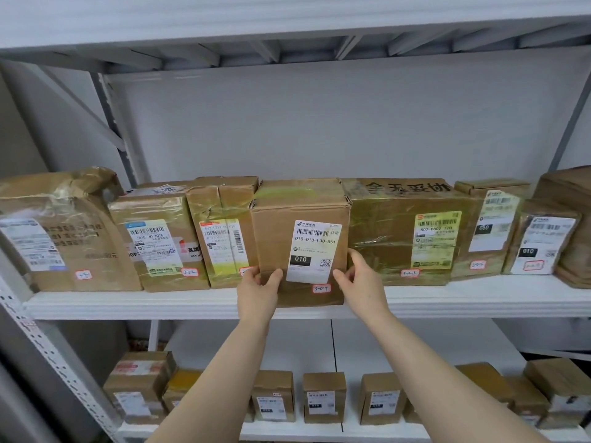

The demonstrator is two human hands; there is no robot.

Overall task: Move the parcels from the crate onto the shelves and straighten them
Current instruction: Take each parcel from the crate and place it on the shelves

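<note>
Left hand (257,292) and right hand (361,282) are gripping the lower side edges of the labelled box (300,244), which is jutting nearer than its tight-packed neighbours (224,231).

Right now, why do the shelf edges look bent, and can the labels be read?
Head view: the wide-angle lens bows the shelf edge and tilts the upright; light is soft and even; tape on the wide parcel glints; the label on the middle box reads sharply; lower-shelf labels blur.

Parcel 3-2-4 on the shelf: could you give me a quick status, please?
Left hand and right hand grip parcel 3-2-4 at its lower front corners. Parcel sticks out past the shelf edge. Neighbouring boxes close on both sides.
</note>
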